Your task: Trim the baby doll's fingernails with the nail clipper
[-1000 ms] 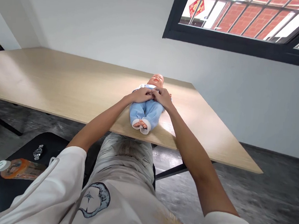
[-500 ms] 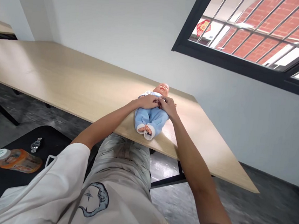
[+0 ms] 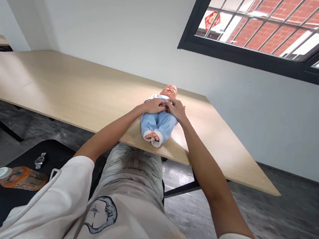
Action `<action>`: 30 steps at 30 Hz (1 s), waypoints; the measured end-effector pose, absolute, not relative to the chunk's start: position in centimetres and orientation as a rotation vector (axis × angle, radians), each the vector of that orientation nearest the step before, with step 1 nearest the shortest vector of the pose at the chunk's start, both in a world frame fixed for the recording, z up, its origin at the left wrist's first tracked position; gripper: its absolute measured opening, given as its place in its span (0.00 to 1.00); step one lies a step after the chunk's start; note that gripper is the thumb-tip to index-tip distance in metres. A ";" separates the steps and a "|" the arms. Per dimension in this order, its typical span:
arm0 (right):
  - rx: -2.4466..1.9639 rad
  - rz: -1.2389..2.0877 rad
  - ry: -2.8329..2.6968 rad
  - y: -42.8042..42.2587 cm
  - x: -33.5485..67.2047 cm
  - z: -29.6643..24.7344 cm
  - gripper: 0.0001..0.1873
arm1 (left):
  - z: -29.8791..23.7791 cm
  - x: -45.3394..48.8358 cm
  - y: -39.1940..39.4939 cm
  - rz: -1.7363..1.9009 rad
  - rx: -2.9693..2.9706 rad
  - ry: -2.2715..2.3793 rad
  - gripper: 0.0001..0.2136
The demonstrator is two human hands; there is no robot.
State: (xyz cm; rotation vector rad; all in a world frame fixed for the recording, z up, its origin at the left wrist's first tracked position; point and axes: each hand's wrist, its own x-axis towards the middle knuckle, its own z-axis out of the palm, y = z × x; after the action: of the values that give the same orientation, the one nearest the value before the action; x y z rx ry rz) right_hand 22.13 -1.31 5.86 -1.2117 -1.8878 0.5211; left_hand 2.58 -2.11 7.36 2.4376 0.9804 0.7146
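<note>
two bare hands met over a baby doll point(image 3: 157, 125) lying on its back on a wooden table point(image 3: 67, 84), near the edge: left hand point(image 3: 153, 105), right hand point(image 3: 176, 110). fingers curled at its waist; pinch or mere contact could not be told. doll judged light, limbs stiff, clothing soft; torso judged the likeliest hold.

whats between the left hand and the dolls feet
In the head view, the blue trousers of the doll lie between the left hand and the feet.
</note>
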 end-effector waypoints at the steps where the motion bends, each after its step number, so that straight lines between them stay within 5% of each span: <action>1: -1.215 0.513 -1.890 -1.3 22.1 5.9 0.16 | 7.3 2.6 -2.0 0.718 2.435 0.980 0.12; 30: -1.254 0.544 -1.862 -1.2 22.1 5.7 0.17 | 7.5 2.6 -2.2 0.686 2.448 1.054 0.11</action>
State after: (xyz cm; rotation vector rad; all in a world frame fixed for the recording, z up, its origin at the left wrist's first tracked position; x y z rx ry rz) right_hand 22.11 -1.24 5.74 -1.2538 -1.8617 0.5438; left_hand 2.60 -2.20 7.49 2.4476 1.0544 0.6864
